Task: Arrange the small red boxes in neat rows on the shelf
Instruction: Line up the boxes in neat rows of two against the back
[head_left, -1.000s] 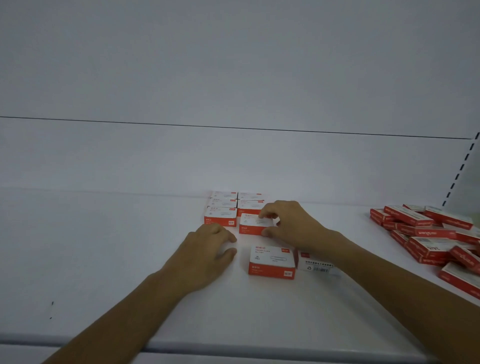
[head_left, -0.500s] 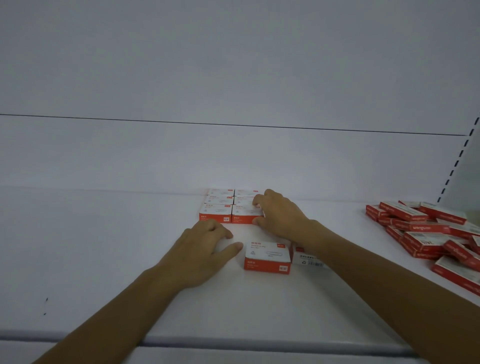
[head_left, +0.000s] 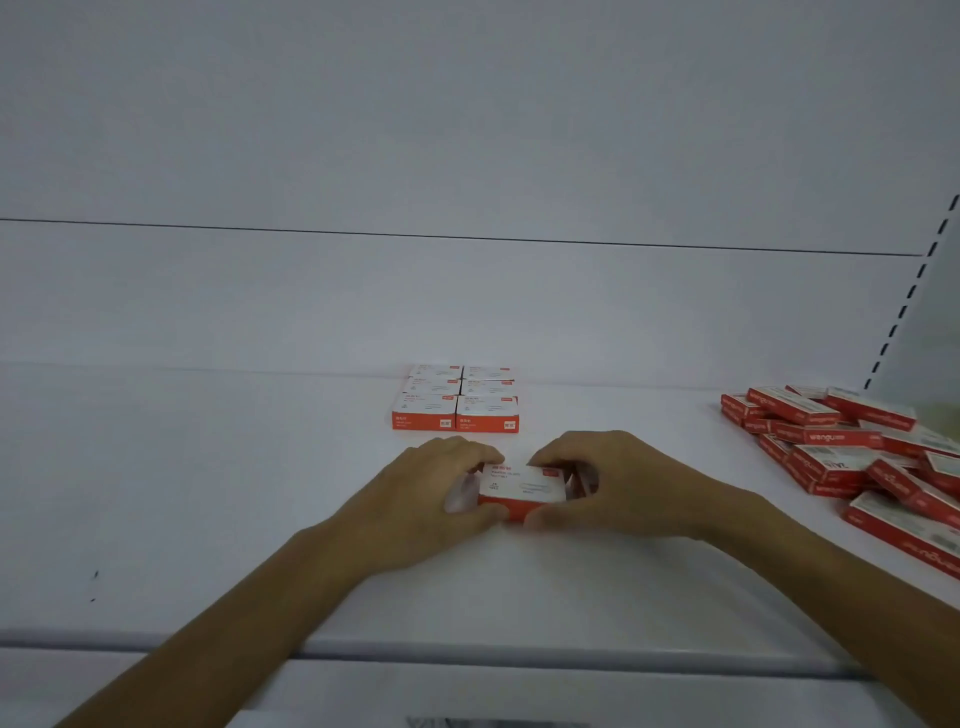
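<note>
Both hands on one box: my left hand and right hand curl round opposite ends of a small red-and-white box. Thumbs are at its near edge and fingers over the far one, low over the white shelf. Whether it rests on the shelf or is just lifted, I cannot tell. A sliver of a second box shows under the right fingers, its lie unclear.

Just beyond the hands, across a bare strip, stands the arranged block, two boxes across and three deep, near the back wall. Well off to the right sprawls a loose heap of boxes.

I judge the step in hand to be bringing this box to the block. The next move calls for taking it forward and squaring it against the front row without nudging the boxes already set.
</note>
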